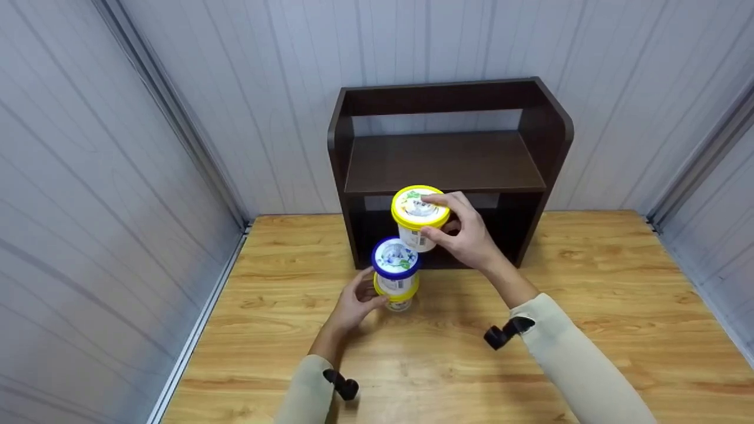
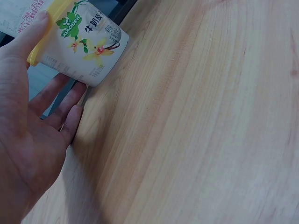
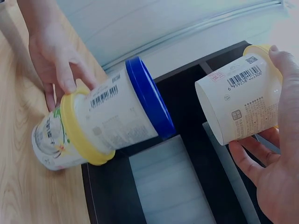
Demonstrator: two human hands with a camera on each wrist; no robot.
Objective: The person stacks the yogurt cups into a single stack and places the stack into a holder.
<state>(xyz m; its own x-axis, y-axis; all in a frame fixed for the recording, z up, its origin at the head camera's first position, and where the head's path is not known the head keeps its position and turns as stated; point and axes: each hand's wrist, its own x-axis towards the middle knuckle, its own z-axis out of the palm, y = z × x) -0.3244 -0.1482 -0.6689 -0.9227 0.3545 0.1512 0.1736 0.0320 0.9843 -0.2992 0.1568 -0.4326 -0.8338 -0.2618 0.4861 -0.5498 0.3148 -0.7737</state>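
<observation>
My right hand (image 1: 468,235) grips a white tub with a yellow lid (image 1: 410,203), raised above and slightly right of a two-tub stack. At the top of that stack is a white tub with a blue lid (image 1: 396,258). It stands on a lower yellow-lidded tub (image 2: 86,46), which bears printed yellow flowers and rests on the table. My left hand (image 1: 351,309) holds this lower tub from the left, its thumb at the yellow rim. In the right wrist view, a gap separates the raised tub (image 3: 243,98) from the blue lid (image 3: 147,98).
Behind the tubs stands a dark brown two-level shelf (image 1: 445,162) against the pale panelled wall (image 1: 283,118). The wood-grain table (image 1: 607,306) extends to both sides and to the front. Black wrist cameras (image 1: 498,337) stick out from both sleeves.
</observation>
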